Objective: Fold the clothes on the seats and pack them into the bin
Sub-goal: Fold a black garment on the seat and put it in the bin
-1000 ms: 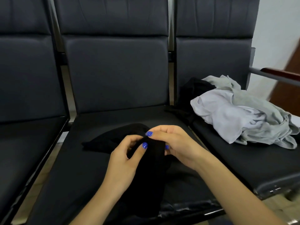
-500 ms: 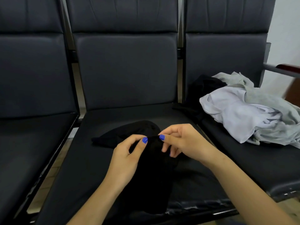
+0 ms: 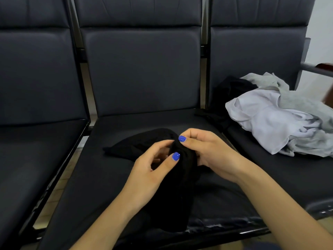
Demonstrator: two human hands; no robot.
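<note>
three dark padded seats (image 3: 142,73) by a white wall (image 3: 322,26); left hand (image 3: 153,170) and right hand (image 3: 207,150) pinch black garment (image 3: 137,145).

Both forearms are reaching in from the bottom edge, bare, converging toward centre. Left hand (image 3: 153,170) is sitting palm-inward with fingers curled and thumb extended up, pinching the black cloth (image 3: 173,195). Right hand (image 3: 207,150) is sitting just beside and slightly above it, fingers curled, thumb and forefinger pinching the same fabric edge, thumbs almost touching.
</note>
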